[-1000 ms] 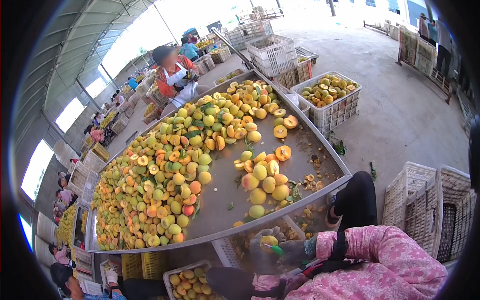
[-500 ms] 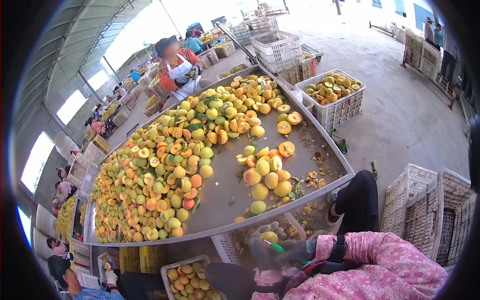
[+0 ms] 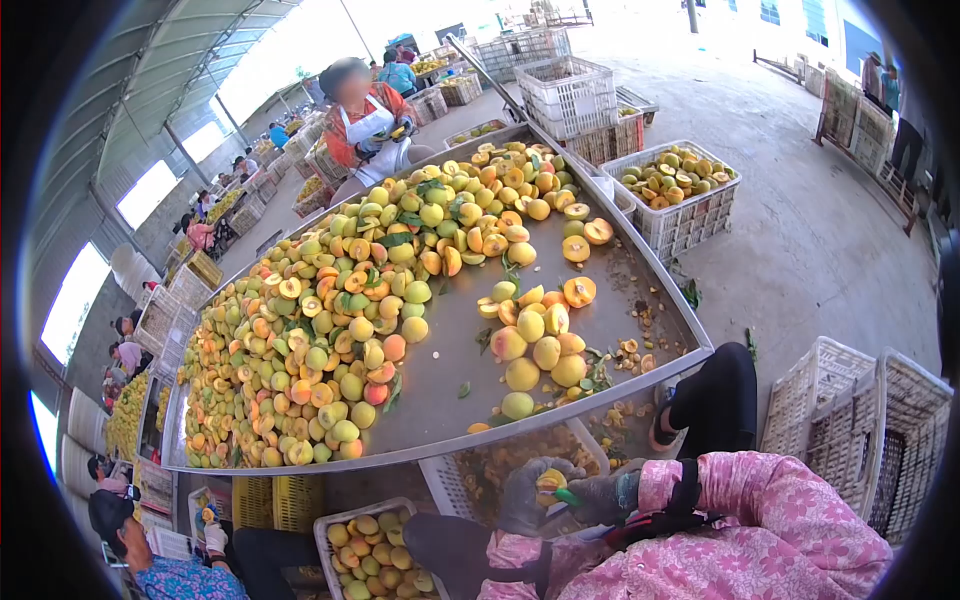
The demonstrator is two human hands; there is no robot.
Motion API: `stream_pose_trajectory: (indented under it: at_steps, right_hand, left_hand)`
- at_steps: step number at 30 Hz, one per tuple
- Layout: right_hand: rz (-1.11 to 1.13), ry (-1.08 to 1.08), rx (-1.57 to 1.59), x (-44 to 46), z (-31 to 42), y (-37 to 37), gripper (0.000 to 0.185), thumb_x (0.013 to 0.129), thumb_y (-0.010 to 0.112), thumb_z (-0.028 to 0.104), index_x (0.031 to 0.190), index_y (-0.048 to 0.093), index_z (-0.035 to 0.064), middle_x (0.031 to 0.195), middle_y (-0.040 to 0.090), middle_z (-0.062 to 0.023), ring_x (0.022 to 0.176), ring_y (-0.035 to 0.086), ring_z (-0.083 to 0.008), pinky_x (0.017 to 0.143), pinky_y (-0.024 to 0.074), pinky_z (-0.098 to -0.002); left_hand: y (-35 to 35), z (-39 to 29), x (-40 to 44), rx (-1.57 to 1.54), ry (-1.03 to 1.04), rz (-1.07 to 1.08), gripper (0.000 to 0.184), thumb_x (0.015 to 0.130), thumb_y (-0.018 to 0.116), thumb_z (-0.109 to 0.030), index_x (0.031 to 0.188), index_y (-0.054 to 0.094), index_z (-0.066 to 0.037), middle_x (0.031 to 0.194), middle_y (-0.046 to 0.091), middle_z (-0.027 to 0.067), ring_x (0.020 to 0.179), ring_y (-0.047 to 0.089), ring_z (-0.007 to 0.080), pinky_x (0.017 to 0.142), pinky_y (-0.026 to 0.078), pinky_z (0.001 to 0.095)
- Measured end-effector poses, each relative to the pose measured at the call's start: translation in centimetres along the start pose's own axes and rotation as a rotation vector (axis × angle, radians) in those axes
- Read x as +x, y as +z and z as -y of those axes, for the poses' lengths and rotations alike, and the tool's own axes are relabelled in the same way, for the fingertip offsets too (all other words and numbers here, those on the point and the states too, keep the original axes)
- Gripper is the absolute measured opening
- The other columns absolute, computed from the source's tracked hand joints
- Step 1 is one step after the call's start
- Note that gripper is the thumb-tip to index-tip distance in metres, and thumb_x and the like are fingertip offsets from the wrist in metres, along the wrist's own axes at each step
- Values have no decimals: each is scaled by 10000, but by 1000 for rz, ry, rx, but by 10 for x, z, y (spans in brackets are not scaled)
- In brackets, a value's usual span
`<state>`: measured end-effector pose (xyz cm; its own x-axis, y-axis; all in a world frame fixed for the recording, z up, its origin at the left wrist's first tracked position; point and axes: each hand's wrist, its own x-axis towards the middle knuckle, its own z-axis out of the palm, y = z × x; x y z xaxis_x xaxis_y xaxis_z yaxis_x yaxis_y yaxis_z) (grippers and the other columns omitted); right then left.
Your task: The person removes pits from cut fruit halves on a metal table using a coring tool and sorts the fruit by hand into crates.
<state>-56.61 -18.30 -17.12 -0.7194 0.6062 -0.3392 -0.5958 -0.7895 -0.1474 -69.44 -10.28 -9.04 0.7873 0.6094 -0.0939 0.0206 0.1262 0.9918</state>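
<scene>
Both my hands wear grey gloves and are close together below the near edge of the metal table (image 3: 430, 420). My left hand (image 3: 522, 497) is closed around a yellow-orange peach (image 3: 549, 484). My right hand (image 3: 603, 497) grips a small green-handled tool (image 3: 567, 496) whose end points at the peach; its working end is too small to make out. Under my hands is a white plastic crate (image 3: 445, 490) with peach scraps in it. Whole and halved peaches (image 3: 310, 350) are heaped on the table, and a smaller group (image 3: 540, 345) lies nearer me.
A crate of peaches (image 3: 360, 555) stands by my left knee, and stacked white crates (image 3: 830, 410) at my right. Beyond the table's right edge stands another full crate (image 3: 690, 215). A co-worker (image 3: 365, 125) sits across the table; another person (image 3: 165, 560) is at lower left.
My view has shifted slightly. The left hand's fingers have wrapped more closely around the peach, and the green-handled tool has turned to meet it. The co-worker opposite sits more upright.
</scene>
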Motion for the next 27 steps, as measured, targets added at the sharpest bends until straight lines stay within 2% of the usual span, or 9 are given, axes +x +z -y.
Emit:
stream_pose_trajectory:
  at_steps: [2, 3, 5, 8, 10, 13, 18, 23, 27]
  right_hand:
    - [-290, -5, 23, -31, 9, 63, 356, 910, 458, 272, 1213, 433, 87, 1083, 575, -140, 875, 569, -149, 697, 479, -233]
    - [-290, -3, 24, -34, 7, 60, 356, 910, 458, 272, 1213, 433, 87, 1083, 575, -140, 875, 569, -149, 697, 479, -233]
    - [-199, -200, -709, -39, 5, 53, 282, 875, 526, 249, 1101, 498, 83, 831, 583, -33, 629, 546, -90, 506, 443, -205]
    - [-202, -255, -543, -40, 5, 72, 248, 831, 588, 241, 1007, 530, 75, 706, 510, 22, 551, 510, -76, 454, 408, -210]
    - [-176, -276, -532, -37, 5, 66, 248, 826, 593, 244, 995, 535, 72, 712, 519, 17, 566, 510, -74, 471, 409, -206]
    - [-228, -278, -562, -42, 5, 70, 258, 815, 601, 249, 988, 540, 67, 725, 531, 10, 597, 511, -75, 511, 418, -213]
    - [-317, -216, -677, -44, 3, 58, 291, 820, 602, 249, 1021, 531, 51, 743, 546, 5, 650, 516, -83, 573, 439, -245]
    - [-359, -410, -777, -43, -3, 65, 295, 849, 593, 223, 1065, 488, 52, 762, 529, 7, 655, 512, -84, 574, 444, -244]
    - [-305, -455, -674, -43, 0, 41, 326, 855, 588, 243, 1095, 464, 59, 777, 515, -2, 660, 502, -79, 582, 444, -244]
  left_hand:
    - [4, -6, -1, 168, 111, 15, 259, 716, 665, -93, 951, 580, -23, 907, 654, 114, 839, 638, 190, 774, 501, 298]
    - [10, -6, -2, 5, 59, -40, 230, 789, 590, -163, 958, 566, -10, 958, 627, 154, 858, 627, 225, 769, 511, 339]
    - [16, -6, 1, -157, 11, -102, 260, 861, 515, -234, 965, 553, 2, 1008, 601, 193, 878, 616, 260, 763, 521, 380]
    - [23, -1, 9, -502, -60, -328, 344, 869, 510, -321, 1002, 538, -5, 1037, 586, 196, 858, 606, 280, 766, 522, 380]
    - [27, 13, 16, -955, -2, -486, 378, 866, 512, -354, 1013, 532, -6, 1048, 574, 191, 828, 598, 296, 754, 526, 383]
    - [36, 26, 22, -1133, 15, -548, 372, 866, 506, -350, 1026, 529, -15, 1038, 575, 180, 860, 586, 305, 749, 523, 387]
    - [31, 56, 20, -1142, -39, -555, 405, 828, 546, -376, 1032, 535, -26, 1036, 575, 177, 914, 565, 314, 825, 481, 431]
    - [18, 84, 15, -1312, -81, -370, 429, 807, 537, -389, 1025, 537, -19, 1042, 567, 189, 955, 544, 328, 894, 436, 454]
    - [4, 33, 6, -1482, -138, -522, 483, 838, 431, -395, 1058, 518, 26, 1106, 523, 229, 1037, 504, 358, 920, 411, 489]
